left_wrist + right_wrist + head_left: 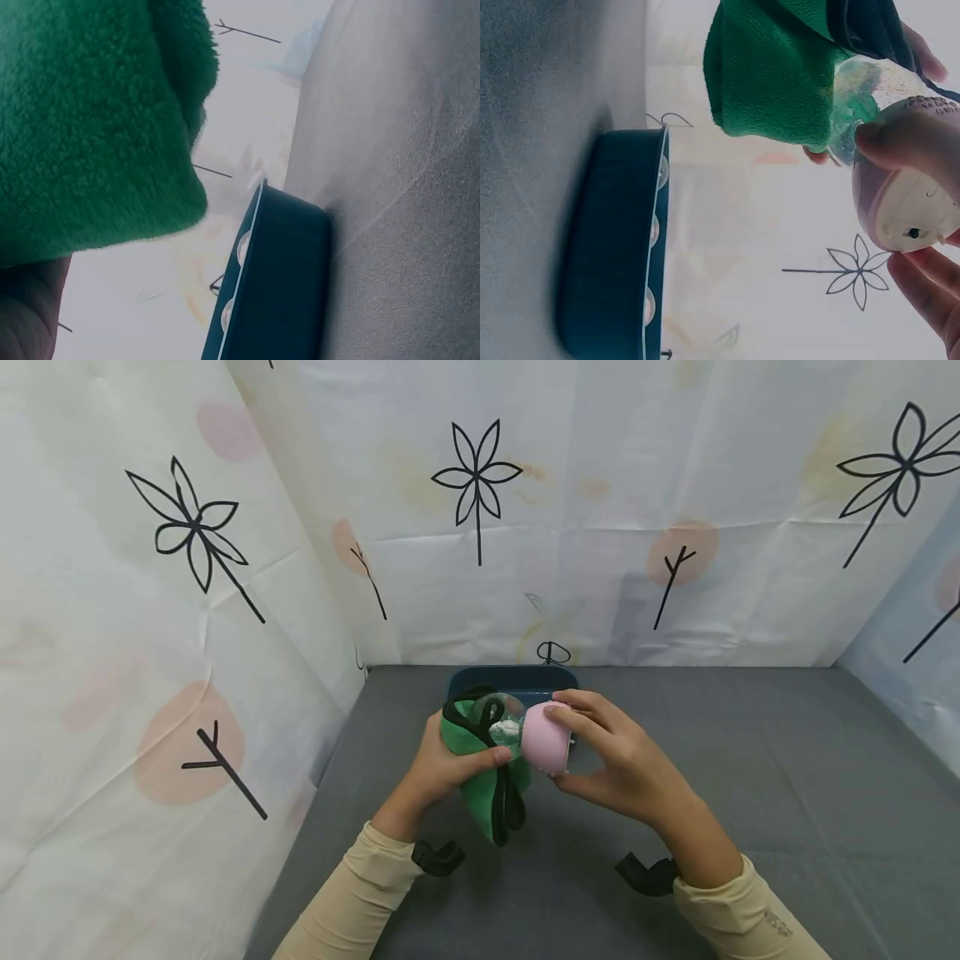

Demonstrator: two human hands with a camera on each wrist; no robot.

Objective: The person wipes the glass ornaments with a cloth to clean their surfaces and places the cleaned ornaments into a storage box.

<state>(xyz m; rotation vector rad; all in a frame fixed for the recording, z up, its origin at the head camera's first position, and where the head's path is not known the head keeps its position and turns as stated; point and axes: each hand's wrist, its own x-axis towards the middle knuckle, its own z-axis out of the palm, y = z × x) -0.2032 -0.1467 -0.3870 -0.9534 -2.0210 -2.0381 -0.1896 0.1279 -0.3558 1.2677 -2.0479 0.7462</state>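
A snow globe with a pink base (545,739) is held sideways over the table, its clear dome (504,703) turned left. My right hand (626,768) grips the base between thumb and fingers. A green fuzzy cloth (459,739) with dark edging is bunched in my left hand (444,768), whose thumb lies across its front. The cloth wraps the near side of the dome and hides part of it. In the right wrist view, the pale underside (922,210) of the globe shows a small dark spot. Cloth fills much of the left wrist view.
Behind the hands a dark blue bin (461,678) stands on the grey tabletop (750,760). Clear rounded domes (649,304) show above its rim in the right wrist view. A white curtain (570,568) with printed flowers hangs at the back and sides.
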